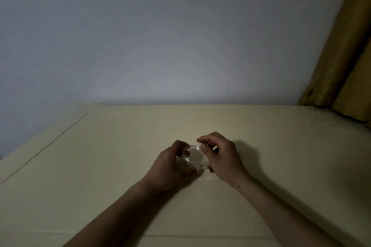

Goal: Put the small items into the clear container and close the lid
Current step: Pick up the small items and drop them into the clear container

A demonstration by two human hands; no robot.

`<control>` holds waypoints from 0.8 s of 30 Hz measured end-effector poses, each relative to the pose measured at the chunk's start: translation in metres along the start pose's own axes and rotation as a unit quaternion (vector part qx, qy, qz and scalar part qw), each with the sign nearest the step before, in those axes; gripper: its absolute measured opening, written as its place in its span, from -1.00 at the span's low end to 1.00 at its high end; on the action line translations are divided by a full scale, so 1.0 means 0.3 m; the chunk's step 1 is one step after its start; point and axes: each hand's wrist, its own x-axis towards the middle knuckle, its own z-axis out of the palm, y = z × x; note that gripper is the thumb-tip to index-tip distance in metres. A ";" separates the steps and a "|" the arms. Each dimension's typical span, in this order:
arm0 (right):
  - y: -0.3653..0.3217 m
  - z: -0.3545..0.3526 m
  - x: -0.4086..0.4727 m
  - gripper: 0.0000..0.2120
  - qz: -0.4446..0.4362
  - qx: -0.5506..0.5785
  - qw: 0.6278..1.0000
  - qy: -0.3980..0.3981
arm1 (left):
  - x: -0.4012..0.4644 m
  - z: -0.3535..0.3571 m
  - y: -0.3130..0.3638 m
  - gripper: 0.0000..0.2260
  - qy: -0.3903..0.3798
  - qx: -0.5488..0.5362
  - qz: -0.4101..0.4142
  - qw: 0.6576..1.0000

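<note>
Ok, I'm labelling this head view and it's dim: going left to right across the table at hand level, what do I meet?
Left hand → clear container held in it → small dark items on the table → right hand → golden curtain at the far right edge.

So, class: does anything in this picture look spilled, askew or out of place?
Little stands out. The clear container stands upright in the left hand. A few small dark items lie loose on the table beside the right hand, not yet inside. The dim light hides finer detail.
</note>
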 end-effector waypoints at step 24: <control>0.040 -0.057 -0.061 -0.34 0.073 -0.310 0.923 -0.217 | 0.003 0.009 -0.017 -0.45 -0.002 0.014 -0.013 1.000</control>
